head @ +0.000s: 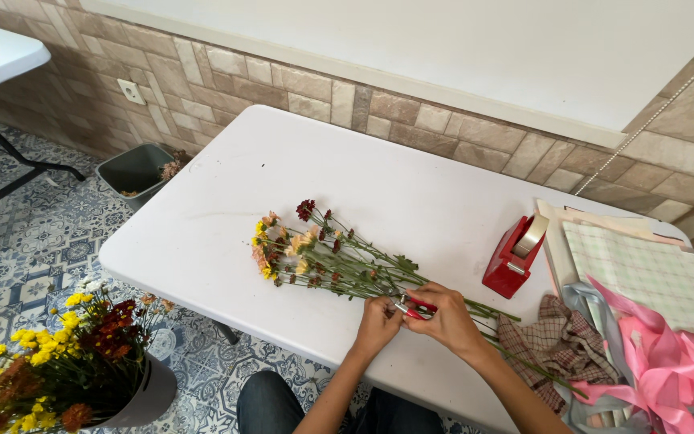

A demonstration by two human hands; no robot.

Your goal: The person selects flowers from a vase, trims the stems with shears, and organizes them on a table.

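Fingers [426,315] of the right hand [446,321] curl closed around the red handles of a small pair of snips [413,308], while the left hand [377,323], just beside it, pinches shut on the flower stems next to the tool's tip. Both forearms rise from the bottom edge of the frame and meet over the near side of the white worktop [226,217], wrists bent inward. The bunch of flowers [315,253] lies flat on the worktop, its red, yellow and peach heads pointing left, well clear of the hands; the green stems run right, passing under the fingers and onward over a checked cloth [560,344]. The blades are hidden between the two hands, so whether they bite a stem cannot be told. The stem ends are lost among pink ribbon [668,374].
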